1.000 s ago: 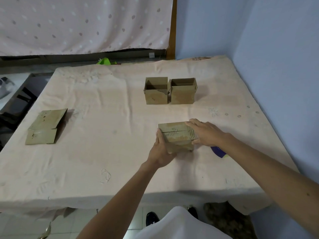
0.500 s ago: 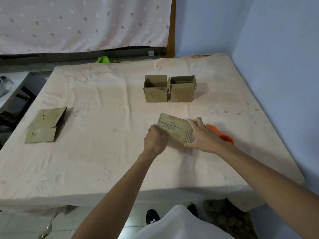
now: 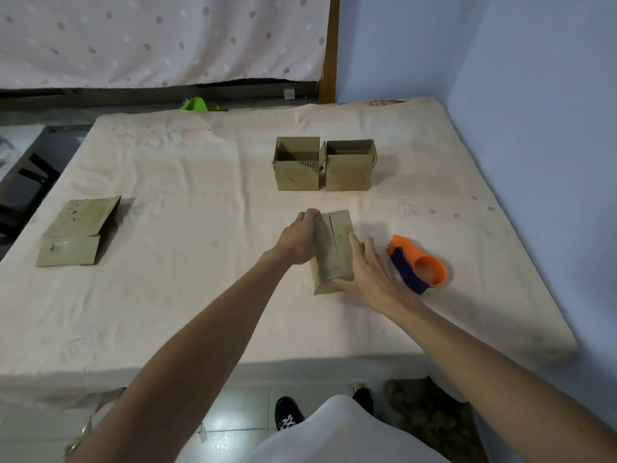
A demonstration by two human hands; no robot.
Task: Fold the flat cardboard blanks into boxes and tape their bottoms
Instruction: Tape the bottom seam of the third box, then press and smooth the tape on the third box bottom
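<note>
**Near edge.** A black shoe [image 3: 287,417] on the tiled floor carried a white mark, too small to read.

**Work in hand.** The box [image 3: 332,252] stood on the table [image 3: 200,295], centre-right and near the front edge. Its flaps were folded shut and the seam faced up. No tape was seen across that seam.
- The left hand [image 3: 298,240] gripped the box's left side, fingers curled over the far top corner.
- The right hand [image 3: 367,274] pressed straight fingers against the box's right side.
- The hands were apart, with the box between them.
- Dark marks ran beside the seam and along the near edge. They may have been print or perforation, and none was legible.

**Tool.** The dispenser [image 3: 417,262], orange and purple, lay just beside the right hand, untouched. No brand showed.

**Left side.** Flat blanks [image 3: 75,233] lay stacked well apart from the work, not yet folded. Their number could not be told.

**Farther back.** The far-left box [image 3: 296,167] and far-right box [image 3: 349,167] stood upright and open-topped, side by side. Their bottoms were hidden.

**Judgement.** Two boxes appeared finished, a third was folded and awaited tape, and the blanks were left to do.
</note>
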